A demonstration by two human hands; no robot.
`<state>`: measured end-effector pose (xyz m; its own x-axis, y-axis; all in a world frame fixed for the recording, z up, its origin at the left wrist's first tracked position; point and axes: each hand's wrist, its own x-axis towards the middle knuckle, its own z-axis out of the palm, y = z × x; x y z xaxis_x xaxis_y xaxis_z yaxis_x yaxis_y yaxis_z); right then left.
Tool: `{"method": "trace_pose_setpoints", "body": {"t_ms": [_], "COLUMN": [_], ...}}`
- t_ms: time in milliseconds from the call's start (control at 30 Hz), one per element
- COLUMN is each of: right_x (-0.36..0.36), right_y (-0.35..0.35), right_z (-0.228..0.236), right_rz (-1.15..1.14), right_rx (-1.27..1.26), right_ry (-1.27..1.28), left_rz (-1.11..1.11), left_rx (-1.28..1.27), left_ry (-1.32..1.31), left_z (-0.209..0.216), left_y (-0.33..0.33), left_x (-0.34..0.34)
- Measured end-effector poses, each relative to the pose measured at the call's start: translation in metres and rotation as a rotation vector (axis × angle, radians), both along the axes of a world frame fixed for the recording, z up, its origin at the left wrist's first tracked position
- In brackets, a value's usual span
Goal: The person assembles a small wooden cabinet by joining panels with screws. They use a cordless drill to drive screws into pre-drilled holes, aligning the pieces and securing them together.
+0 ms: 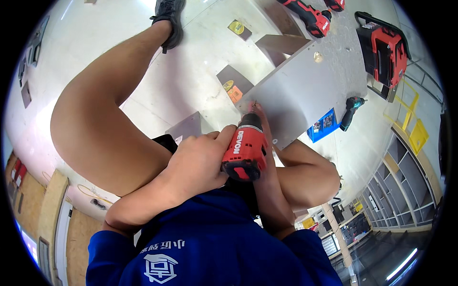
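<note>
The red-and-black cordless drill points away from the person, its chuck and bit pressed against the near corner of the grey panel. The drill's black base faces the camera (its grip is hidden by the hands around it). The panel is a flat, pale grey board lying on the light floor, tilted diagonally in view.

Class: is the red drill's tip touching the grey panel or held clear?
Touching: the red drill, in both hands, has its tip at the grey panel's corner edge.
</note>
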<state>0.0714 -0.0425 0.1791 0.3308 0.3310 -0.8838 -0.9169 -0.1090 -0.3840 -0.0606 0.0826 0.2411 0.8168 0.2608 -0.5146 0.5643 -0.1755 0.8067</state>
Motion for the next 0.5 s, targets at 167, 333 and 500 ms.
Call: {"method": "trace_pose_setpoints", "body": {"t_ms": [167, 333, 500], "right_x": [0.005, 0.007, 0.006], "right_y": [0.010, -0.010, -0.021], "right_z": [-0.007, -0.032, -0.049], "right_rz": [-0.111, -0.011, -0.028], "right_rx": [-0.068, -0.052, -0.043], "right_ry": [0.045, -0.050, -0.082], "left_rz": [0.019, 0.037, 0.062], "left_rx": [-0.067, -0.123, -0.077], "left_ry": [0.025, 0.063, 0.024], "left_z": [-0.005, -0.004, -0.004], "left_y": [0.001, -0.001, -0.006], "left_x": [0.006, 0.012, 0.014]}}
